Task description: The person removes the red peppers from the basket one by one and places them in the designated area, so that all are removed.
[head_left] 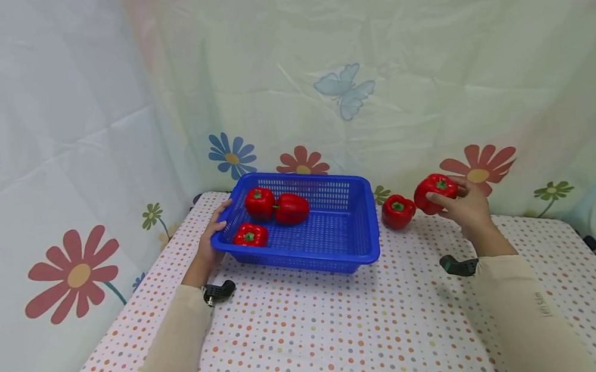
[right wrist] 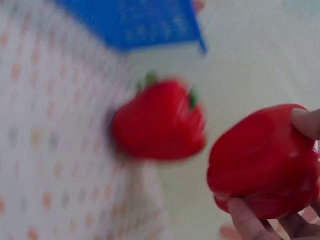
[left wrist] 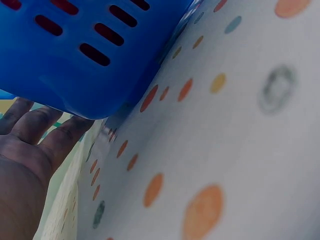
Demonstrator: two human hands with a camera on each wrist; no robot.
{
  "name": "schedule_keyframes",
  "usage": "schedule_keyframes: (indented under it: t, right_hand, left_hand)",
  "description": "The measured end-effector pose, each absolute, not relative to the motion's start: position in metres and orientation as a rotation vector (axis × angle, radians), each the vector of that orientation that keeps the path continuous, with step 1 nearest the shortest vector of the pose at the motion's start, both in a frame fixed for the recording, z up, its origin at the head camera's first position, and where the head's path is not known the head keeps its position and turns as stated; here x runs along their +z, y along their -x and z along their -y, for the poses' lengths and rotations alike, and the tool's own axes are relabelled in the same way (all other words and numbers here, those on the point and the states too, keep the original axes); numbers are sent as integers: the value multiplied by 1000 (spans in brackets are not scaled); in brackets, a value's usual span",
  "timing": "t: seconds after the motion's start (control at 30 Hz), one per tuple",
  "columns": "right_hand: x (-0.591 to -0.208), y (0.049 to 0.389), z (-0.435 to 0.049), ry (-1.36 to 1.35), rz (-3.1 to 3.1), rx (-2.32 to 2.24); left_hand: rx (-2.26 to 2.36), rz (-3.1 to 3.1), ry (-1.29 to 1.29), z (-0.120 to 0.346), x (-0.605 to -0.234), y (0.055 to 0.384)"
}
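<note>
A red bell pepper [head_left: 435, 193] with a green stem is held by my right hand [head_left: 468, 202] to the right of the basket, above the table. In the right wrist view the thumb and fingers grip this pepper from both sides. Just left of it, another red bell pepper [head_left: 398, 211] stands on the table. My left hand [head_left: 211, 237] rests against the left side of a blue plastic basket [head_left: 305, 262], fingers extended along its wall and fingertips at the rim. Inside the basket, toward its left, lie three red bell peppers [head_left: 292, 209].
A white tablecloth with coloured dots [head_left: 312, 334] covers the table. Behind it hangs a pale curtain [head_left: 266, 81] printed with flowers and a butterfly, close to the table's back edge. Another curtain panel [head_left: 72, 190] hangs along the left side.
</note>
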State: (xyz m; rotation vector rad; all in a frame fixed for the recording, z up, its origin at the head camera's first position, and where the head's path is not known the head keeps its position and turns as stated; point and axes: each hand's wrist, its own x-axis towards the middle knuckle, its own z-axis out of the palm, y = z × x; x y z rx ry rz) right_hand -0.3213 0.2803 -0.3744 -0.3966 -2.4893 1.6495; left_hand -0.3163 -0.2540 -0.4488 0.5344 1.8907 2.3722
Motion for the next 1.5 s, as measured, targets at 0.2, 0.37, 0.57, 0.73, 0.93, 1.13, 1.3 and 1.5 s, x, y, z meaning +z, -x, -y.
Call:
schedule_keyframes:
  t: [0.2,0.37,0.57,0.73,0.93,1.13,1.3,1.5]
  right_hand:
    - [-418,341,-318,590,2478,1554]
    - [-473,370,-350,594,2527,1464]
    - [-505,389,-370,554,2556,1410]
    - [-509,389,-371,557,2567,1373]
    - [-455,352,-343,596,2560,1480]
    - [-399,320,-304,517,2516,1485]
    - [-373,305,-260,329,2530,1360]
    - [-349,280,-189,-67,2579,1269]
  left_hand:
    - [2374,-1896,-517,253,-452,317]
    - [2379,-1877,-523,252,-452,317]
    - [2377,-1867,-526,252,-451,318]
    - [2376,-1873,-524,250,-450,317]
    - [2373,-1893,-532,249,-452,317]
    - [2381,-1903,-514,253,-457,323]
    - [2376,-1916,-519,255,-459,325]
    - [2379,-1888,-545,254,-452,320]
